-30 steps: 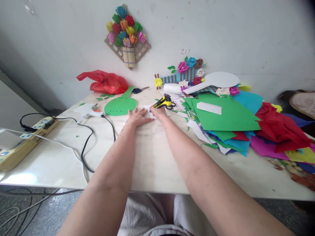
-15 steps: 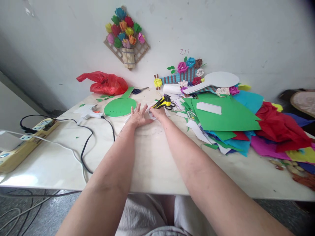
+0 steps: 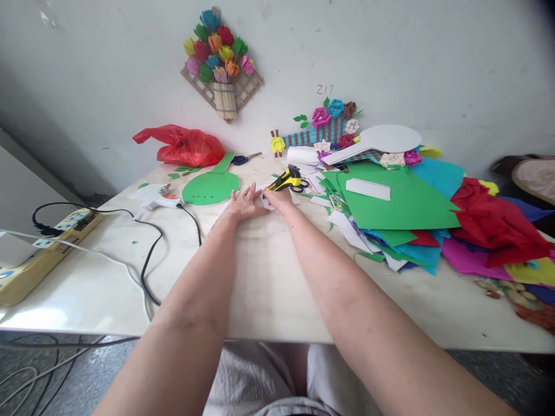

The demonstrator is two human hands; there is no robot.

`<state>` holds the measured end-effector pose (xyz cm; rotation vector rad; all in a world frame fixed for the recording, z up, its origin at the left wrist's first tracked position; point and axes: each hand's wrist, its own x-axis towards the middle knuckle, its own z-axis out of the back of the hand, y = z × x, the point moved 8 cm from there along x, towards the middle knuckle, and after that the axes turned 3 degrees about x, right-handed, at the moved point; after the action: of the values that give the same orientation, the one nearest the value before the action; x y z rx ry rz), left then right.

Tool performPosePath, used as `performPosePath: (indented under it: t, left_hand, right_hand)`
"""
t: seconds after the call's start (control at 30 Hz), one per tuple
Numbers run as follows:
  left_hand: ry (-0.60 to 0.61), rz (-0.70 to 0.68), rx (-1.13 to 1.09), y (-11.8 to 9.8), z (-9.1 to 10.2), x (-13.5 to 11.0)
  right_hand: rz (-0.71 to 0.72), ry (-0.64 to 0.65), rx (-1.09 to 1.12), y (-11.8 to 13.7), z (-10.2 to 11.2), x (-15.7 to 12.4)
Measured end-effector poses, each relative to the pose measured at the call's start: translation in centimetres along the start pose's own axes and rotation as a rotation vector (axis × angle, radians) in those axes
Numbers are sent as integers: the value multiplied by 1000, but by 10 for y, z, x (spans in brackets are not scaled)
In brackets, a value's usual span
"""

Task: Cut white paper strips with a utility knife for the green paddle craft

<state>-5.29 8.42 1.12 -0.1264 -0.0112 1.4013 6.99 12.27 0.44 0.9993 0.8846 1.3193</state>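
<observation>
Yellow cutter (image 3: 284, 180) is sitting over white paper (image 3: 295, 199) on the table (image 3: 269, 283), right hand (image 3: 278, 200) gripping it, fingers curling closed; left hand (image 3: 245, 206) is pressing the paper, fingers spread. Black-handled scissors (image 3: 304, 185) are lying just beside the cutter, green round card (image 3: 211, 189) near the left hand, paper scraps (image 3: 344, 224) crowding the right.
</observation>
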Motion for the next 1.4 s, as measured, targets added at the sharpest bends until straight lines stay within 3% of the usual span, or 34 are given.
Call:
performPosePath:
  t: [1.17,1.4]
  left_hand:
    - [5,3,-2,3,-3,2]
    - [-81,-1,23,3,-1,2]
  right_hand:
    - [30,45,154,-7,-2,3]
    - [39,29,150,-6,-1,-1]
